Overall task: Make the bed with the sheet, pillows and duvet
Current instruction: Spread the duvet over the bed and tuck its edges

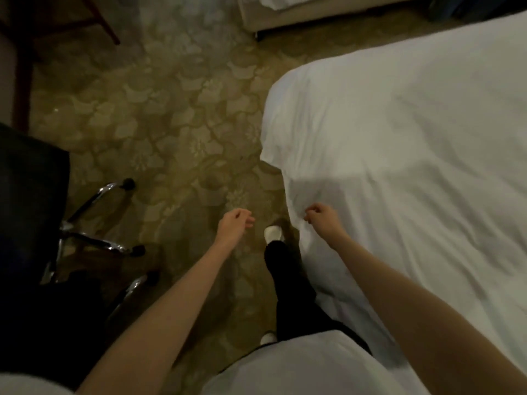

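At lower left, one black office chair (34,209) is standing on the carpet (171,124). Bottom centre, left hand (235,222) is hanging over the carpet, fingers loosely curled, holding nothing. Right hand (320,216) is hovering at the near edge of the white cover (413,166), fingers curled; cannot tell if it is pinching cloth. Cover is lying wrinkled over the bed, filling the right half. Step looks like straightening it; next move is calling for an edge grip and a flat pull. Count: two hands, one chair, one cover, one second bed (299,15) at top, no pillows showing.
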Action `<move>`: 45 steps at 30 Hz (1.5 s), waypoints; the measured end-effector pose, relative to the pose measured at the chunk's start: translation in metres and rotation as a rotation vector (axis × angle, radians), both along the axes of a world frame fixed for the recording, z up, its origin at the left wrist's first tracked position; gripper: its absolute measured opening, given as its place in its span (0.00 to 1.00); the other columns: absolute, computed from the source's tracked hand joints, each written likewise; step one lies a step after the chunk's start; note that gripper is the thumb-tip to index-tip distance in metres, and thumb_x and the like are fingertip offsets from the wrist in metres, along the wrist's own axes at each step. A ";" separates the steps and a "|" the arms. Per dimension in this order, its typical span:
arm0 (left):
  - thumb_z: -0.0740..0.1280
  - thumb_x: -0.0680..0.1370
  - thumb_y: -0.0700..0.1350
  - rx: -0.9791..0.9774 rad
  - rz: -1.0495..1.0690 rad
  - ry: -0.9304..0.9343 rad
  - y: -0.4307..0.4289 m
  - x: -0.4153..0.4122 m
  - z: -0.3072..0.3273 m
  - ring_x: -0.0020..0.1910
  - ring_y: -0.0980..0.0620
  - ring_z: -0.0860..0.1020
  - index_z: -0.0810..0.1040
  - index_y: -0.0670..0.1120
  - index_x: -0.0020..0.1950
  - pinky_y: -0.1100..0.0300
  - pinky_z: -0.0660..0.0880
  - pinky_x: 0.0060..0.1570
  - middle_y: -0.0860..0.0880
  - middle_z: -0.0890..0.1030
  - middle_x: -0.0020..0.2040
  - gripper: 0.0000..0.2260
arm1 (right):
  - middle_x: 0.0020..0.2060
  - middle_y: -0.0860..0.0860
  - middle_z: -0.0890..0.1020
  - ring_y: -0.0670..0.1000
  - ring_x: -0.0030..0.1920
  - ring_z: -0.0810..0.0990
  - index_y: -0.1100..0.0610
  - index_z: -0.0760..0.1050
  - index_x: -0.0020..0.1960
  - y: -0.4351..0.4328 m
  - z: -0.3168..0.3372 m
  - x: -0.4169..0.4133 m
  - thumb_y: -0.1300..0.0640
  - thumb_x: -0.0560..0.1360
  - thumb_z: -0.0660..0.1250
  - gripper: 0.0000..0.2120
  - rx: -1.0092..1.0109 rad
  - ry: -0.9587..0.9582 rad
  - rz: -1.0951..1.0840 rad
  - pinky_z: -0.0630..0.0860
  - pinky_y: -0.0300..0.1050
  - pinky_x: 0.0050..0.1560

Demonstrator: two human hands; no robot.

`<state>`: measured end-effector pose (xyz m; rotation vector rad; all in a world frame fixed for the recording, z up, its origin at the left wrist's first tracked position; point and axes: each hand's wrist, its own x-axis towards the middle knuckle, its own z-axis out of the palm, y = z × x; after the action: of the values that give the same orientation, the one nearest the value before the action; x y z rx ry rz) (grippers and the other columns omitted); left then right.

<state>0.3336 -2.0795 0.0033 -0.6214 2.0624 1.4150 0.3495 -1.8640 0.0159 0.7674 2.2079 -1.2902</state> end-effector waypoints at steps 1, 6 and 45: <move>0.58 0.82 0.43 0.003 0.004 0.002 0.002 -0.024 0.002 0.42 0.53 0.79 0.78 0.44 0.49 0.59 0.75 0.46 0.46 0.82 0.47 0.10 | 0.46 0.62 0.81 0.55 0.44 0.77 0.69 0.78 0.52 0.002 -0.003 -0.023 0.64 0.78 0.58 0.12 -0.012 -0.001 -0.041 0.72 0.45 0.44; 0.58 0.82 0.41 0.045 -0.006 0.024 0.013 -0.150 0.013 0.41 0.53 0.79 0.78 0.41 0.52 0.60 0.75 0.46 0.46 0.81 0.44 0.10 | 0.44 0.58 0.80 0.55 0.46 0.78 0.66 0.77 0.52 0.008 -0.009 -0.150 0.62 0.78 0.58 0.11 -0.104 -0.010 -0.195 0.73 0.49 0.49; 0.57 0.82 0.44 -0.235 -1.448 0.017 0.368 -0.781 -0.047 0.50 0.49 0.77 0.75 0.44 0.60 0.55 0.77 0.50 0.46 0.79 0.55 0.11 | 0.75 0.56 0.61 0.59 0.73 0.61 0.59 0.58 0.75 0.308 -0.043 -0.550 0.57 0.79 0.59 0.26 0.442 -0.217 -1.003 0.60 0.54 0.71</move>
<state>-0.4471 -1.7112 -0.0440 0.7418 1.8727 0.3035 -0.2003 -1.5556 -0.0271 2.2543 1.9595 -0.9822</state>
